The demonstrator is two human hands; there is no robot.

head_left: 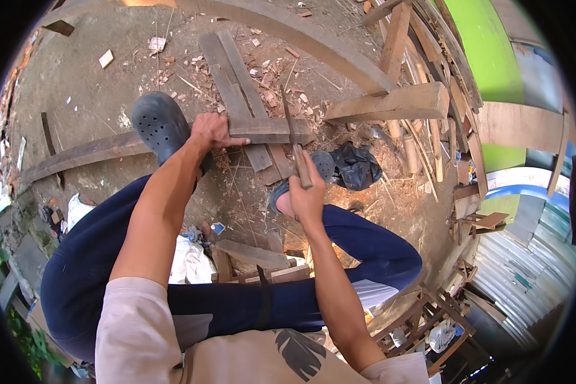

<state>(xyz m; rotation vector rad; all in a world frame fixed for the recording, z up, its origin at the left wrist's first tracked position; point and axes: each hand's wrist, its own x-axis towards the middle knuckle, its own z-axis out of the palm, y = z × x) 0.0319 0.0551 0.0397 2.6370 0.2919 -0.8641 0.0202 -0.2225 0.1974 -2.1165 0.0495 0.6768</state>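
Note:
A long wooden beam (pixel 88 155) lies across the ground in front of me. My left hand (pixel 212 131) presses down on it, fingers curled over the wood and thumb stretched along it. Beside that hand, my left foot in a dark clog (pixel 162 121) rests on the beam. My right hand (pixel 308 195) is closed around the wooden handle of a hand saw (pixel 289 115). Its thin dark blade, seen almost edge-on, crosses the beam near the right end. Two shorter boards (pixel 240 83) lie under the beam; teeth and any cut are too small to make out.
A curved timber (pixel 288 32) and a thick beam (pixel 390 105) are beyond my hands. A black plastic bag (pixel 357 166) is close to my right foot. Stacked lumber and corrugated sheets (pixel 505 262) line the right side. Wood chips are scattered over the ground.

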